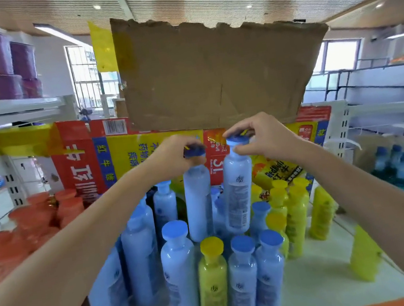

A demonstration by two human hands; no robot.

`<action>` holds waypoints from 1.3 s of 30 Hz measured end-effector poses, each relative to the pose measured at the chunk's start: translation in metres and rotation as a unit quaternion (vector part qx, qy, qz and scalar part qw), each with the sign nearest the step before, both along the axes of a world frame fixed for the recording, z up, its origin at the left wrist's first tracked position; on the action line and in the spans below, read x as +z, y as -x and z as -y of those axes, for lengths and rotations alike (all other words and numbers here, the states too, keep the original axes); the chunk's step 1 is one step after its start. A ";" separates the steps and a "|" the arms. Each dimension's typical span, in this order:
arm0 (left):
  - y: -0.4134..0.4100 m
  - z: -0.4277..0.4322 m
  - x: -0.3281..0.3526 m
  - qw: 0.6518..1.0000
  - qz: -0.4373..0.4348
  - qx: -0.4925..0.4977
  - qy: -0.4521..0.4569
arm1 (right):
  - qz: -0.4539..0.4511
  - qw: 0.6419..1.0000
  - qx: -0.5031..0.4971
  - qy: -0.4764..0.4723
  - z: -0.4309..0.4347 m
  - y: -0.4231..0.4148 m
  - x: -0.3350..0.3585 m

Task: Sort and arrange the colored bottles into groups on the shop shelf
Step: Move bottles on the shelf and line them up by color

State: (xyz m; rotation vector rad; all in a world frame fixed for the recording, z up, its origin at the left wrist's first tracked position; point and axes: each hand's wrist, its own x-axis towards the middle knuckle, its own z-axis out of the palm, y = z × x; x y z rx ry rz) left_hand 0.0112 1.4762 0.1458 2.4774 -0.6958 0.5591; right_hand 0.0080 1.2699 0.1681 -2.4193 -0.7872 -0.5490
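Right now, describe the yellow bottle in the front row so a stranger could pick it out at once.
Start at the white shelf board below the torn cardboard sheet. In the row of bottles nearest the camera stands one yellow bottle. It alone there is yellow; its neighbours on both sides are blue bottles.
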 end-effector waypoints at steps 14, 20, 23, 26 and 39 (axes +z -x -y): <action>-0.021 0.022 -0.081 0.965 -0.215 -0.047 -0.144 | -0.159 0.969 0.012 0.190 0.002 -0.022 -0.098; -0.026 0.027 -0.083 0.955 -0.240 -0.072 -0.160 | -0.130 0.966 0.008 0.223 0.006 -0.034 -0.113; -0.030 0.028 -0.089 0.959 -0.237 -0.059 -0.141 | -0.120 0.967 0.000 0.223 0.007 -0.036 -0.116; -0.032 0.029 -0.093 0.966 -0.219 -0.050 -0.129 | -0.126 0.971 -0.014 0.204 0.007 -0.037 -0.120; -0.001 0.020 -0.082 0.983 -0.139 -0.035 -0.117 | -0.135 0.988 -0.024 0.070 0.031 -0.012 -0.110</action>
